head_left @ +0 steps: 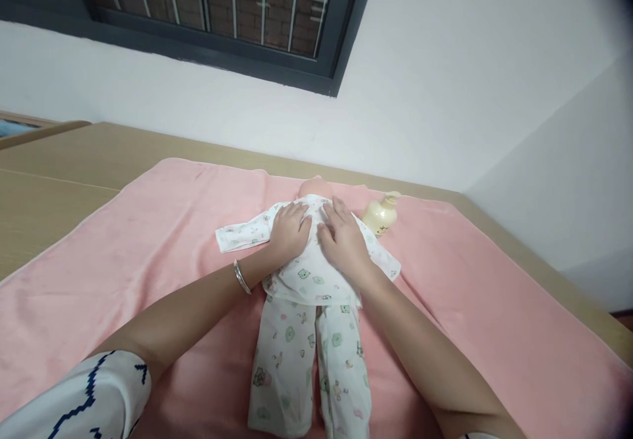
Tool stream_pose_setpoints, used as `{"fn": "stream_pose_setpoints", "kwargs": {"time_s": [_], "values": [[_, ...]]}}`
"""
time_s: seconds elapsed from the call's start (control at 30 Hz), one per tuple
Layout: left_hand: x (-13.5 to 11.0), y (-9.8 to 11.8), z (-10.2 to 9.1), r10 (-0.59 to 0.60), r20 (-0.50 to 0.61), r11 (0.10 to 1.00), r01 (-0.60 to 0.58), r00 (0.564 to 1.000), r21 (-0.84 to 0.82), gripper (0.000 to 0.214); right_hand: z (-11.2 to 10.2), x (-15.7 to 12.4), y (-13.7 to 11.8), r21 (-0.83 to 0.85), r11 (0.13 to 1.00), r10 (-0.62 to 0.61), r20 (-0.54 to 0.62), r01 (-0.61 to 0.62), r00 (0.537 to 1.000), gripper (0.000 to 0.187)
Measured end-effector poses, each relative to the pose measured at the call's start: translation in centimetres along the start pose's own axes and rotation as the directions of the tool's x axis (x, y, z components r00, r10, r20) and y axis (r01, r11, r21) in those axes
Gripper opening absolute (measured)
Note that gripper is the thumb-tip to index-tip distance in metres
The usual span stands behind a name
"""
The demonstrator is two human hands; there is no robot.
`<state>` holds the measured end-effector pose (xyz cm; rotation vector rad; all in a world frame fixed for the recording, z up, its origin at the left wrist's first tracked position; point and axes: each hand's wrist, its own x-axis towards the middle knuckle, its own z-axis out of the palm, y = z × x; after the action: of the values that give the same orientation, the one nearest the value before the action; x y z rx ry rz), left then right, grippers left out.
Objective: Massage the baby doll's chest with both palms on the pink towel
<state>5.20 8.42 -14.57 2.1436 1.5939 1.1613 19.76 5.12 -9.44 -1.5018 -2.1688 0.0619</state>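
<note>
A baby doll [315, 187] lies on its back on a pink towel [148, 241], dressed in a white printed top [309, 274] and matching trousers [306, 366]. My left hand [289, 231] rests flat on the doll's chest, fingers stretched toward the collar. My right hand [343, 238] lies beside it on the chest, fingers together and extended. Both hands press on the top's front near the neckline. A silver bangle [242, 276] sits on my left wrist. Only the top of the doll's head shows beyond my fingers.
A pale yellow pump bottle [380, 213] lies on the towel just right of the doll's head. The towel covers a wooden table [44, 188] that runs to a white wall. A dark-framed window [222, 17] is above.
</note>
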Motion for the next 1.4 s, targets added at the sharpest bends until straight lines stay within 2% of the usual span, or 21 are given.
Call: {"fn": "stream_pose_setpoints", "kwargs": {"time_s": [0.17,0.33,0.47,0.5,0.63,0.67,0.7,0.77,0.87,0.97,1.13,1.3,1.4], "values": [[-0.2,0.1,0.0,-0.015,-0.012,1.0,0.014,1.0,-0.014,0.046,0.1,-0.1,-0.2,0.047,0.999,0.015,0.078,-0.019,0.997,0.052],[-0.3,0.1,0.1,-0.013,-0.035,0.999,0.011,0.999,-0.041,0.045,0.0,-0.2,-0.2,0.063,0.997,0.036,-0.056,-0.032,0.998,0.055],[-0.3,-0.1,0.4,-0.013,-0.069,0.998,0.008,0.998,-0.069,0.045,0.1,-0.3,-0.4,0.051,0.999,-0.01,0.077,0.007,0.997,0.053],[-0.3,-0.1,0.5,-0.012,-0.075,0.997,0.007,0.997,-0.075,0.045,0.0,-0.3,-0.4,0.053,0.999,-0.011,0.078,0.007,0.997,0.053],[-0.3,-0.1,0.5,-0.009,-0.081,0.996,0.002,0.997,-0.089,0.044,-0.6,-0.5,-0.7,0.009,0.999,-0.03,-0.119,0.032,0.992,0.061],[-0.3,-0.1,0.5,-0.01,-0.077,0.996,0.003,0.997,-0.093,0.044,-0.6,-0.5,-0.7,-0.009,0.999,-0.038,-0.135,0.037,0.99,0.062],[-0.3,-0.1,0.5,-0.012,-0.072,0.995,0.005,0.997,-0.096,0.044,-0.5,-0.4,-0.6,-0.022,0.999,-0.044,-0.112,0.042,0.993,0.062],[-0.3,-0.1,0.4,-0.019,-0.057,0.995,0.013,0.998,-0.102,0.045,-0.1,-0.3,-0.5,-0.033,0.998,-0.044,0.011,0.044,0.999,0.058],[-0.3,0.0,0.3,-0.034,-0.035,0.995,0.03,0.999,-0.099,0.046,0.3,-0.1,-0.4,-0.046,0.997,-0.046,0.177,0.055,0.983,0.054],[-0.3,0.1,0.1,-0.043,-0.016,0.994,0.042,0.999,-0.099,0.045,-0.2,0.1,-0.2,-0.039,0.997,-0.05,0.212,0.06,0.976,0.056],[-0.1,0.1,0.1,-0.051,-0.006,0.993,0.05,0.999,-0.111,0.044,-0.8,0.3,0.4,-0.023,0.999,-0.035,0.151,0.039,0.988,0.071],[0.0,0.0,0.0,-0.044,0.02,0.996,0.046,0.999,-0.074,0.044,-0.6,0.5,0.3,-0.091,0.996,0.014,0.318,0.015,0.948,0.063],[0.1,0.2,-0.2,-0.045,0.033,0.999,0.046,0.998,-0.021,0.045,-2.0,0.2,-0.4,-0.16,0.987,0.047,0.41,0.021,0.911,0.065]]}}
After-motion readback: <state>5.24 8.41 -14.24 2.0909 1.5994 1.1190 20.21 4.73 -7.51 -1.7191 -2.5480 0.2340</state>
